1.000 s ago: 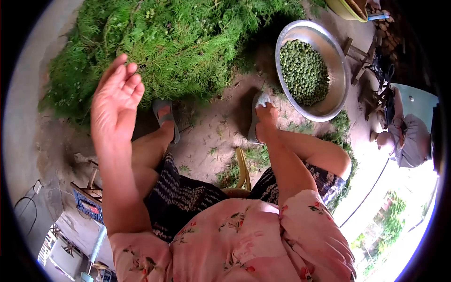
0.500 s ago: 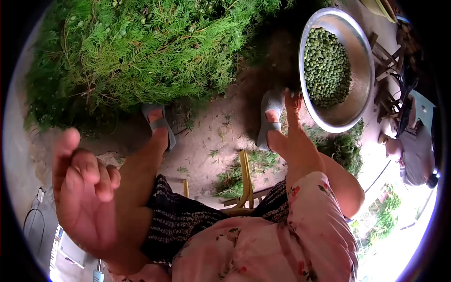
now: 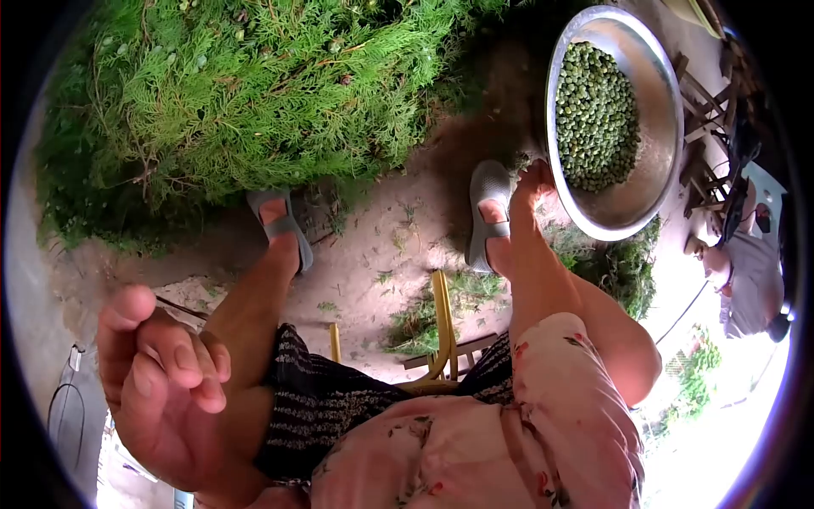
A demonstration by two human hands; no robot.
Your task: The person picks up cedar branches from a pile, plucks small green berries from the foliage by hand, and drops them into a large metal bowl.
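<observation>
At the lower left, my left hand [image 3: 165, 390] is raised palm up, its fingers loosely curled and the index finger apart from the others. I see nothing held in it. My right hand [image 3: 532, 182] reaches down beside my right shoe, close to the left rim of a large metal basin [image 3: 653, 161]. Its fingers are bent together, and a small green sprig [image 3: 518, 161] shows at the fingertips, too small to make out well. Many small round green cones [image 3: 596, 119] lie in the basin. A big heap of feathery evergreen branches [image 3: 271, 93] fills the upper left.
My grey shoes [image 3: 487, 208] stand on the dirt floor [image 3: 373, 246], which has scattered green bits. Part of a yellow chair frame [image 3: 442, 322] shows between my legs. Loose greenery [image 3: 627, 267] lies below the basin. Another person [image 3: 750, 280] is at the far right, near wooden stools [image 3: 704, 110].
My left hand has moved down slightly and its index finger has bent. At my right hand the fingers have drawn together, and a green bit now shows at their tips.
</observation>
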